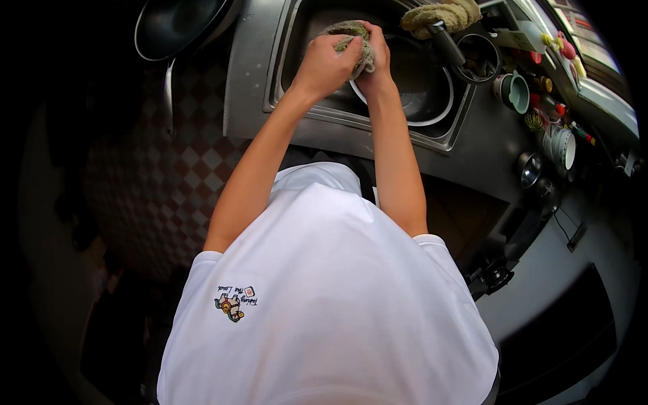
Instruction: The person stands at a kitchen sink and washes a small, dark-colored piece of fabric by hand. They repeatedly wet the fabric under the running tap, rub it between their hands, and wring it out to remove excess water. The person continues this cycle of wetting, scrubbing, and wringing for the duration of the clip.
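My left hand (320, 65) and my right hand (379, 56) meet over a stainless steel sink (296, 55). Between them they grip a bunched, grey-green cloth (363, 59), part of which sticks out beneath the fingers. My left fingers fold over its front, while my right hand wraps its right side. Below and right of the cloth, a round metal basin (452, 93) stands in the sink; my right wrist covers part of its rim. A dark faucet (445, 43) reaches over the basin from the right.
A tan, rough-textured cloth or sponge (440, 17) rests by the faucet. Beside it stands a dark round container (477, 58). Cups (517, 91) and bowls (564, 147) line the counter at right. A wok (177, 25) with a metal handle is at upper left.
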Available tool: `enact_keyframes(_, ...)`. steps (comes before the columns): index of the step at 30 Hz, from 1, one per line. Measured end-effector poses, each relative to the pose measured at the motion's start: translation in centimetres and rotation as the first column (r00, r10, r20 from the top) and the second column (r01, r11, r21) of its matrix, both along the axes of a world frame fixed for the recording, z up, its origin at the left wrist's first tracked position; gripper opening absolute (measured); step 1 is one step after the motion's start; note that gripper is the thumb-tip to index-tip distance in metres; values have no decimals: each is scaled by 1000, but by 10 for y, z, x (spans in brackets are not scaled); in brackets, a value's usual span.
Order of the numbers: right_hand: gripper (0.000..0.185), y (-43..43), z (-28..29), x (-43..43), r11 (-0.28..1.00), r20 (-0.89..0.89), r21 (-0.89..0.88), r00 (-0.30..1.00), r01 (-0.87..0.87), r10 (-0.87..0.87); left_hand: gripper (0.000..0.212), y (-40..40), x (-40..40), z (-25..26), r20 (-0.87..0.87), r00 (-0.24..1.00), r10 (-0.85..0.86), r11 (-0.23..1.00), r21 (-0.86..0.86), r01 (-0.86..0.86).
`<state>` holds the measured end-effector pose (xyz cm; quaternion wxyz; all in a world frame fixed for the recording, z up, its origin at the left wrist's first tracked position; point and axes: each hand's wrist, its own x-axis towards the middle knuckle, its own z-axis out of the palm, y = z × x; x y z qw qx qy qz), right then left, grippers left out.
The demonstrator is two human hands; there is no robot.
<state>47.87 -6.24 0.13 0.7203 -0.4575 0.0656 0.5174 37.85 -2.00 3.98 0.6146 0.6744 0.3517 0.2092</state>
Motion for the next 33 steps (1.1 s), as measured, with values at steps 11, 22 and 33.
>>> enact_keyframes(11,30,-19,19,-10,992,-204,128,979,23,3,25,-2,10,-6,23,949,316,628,744,-227)
enact_keyframes(22,44,-44,35,-8,931,-505,361,851,53,147,25,10,-15,-83,174,794,583,732,-536,-420)
enact_keyframes(33,38,-55,31,14,939,-381,298,923,169,-45,55,18,-37,-47,236,613,754,308,-951,-12)
